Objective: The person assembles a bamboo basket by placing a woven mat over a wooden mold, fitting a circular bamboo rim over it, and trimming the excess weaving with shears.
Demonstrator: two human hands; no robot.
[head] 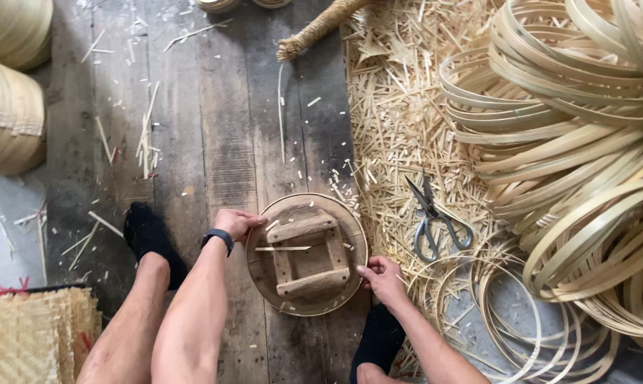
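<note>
A round wooden form (306, 254) with a square frame of wooden slats on top lies on the dark plank floor between my feet. A thin bamboo hoop runs around its rim. My left hand (237, 222) grips the rim at the upper left, a dark watch on the wrist. My right hand (383, 279) pinches the rim at the lower right. A thin bamboo sliver lies across the middle of the form.
Grey-handled scissors (435, 219) lie on a bed of bamboo shavings (396, 121) to the right. A big pile of bamboo hoops (577, 142) fills the right side. Stacked round bamboo pieces (8, 114) stand at far left, woven mats (30, 334) at lower left. My black-socked feet flank the form.
</note>
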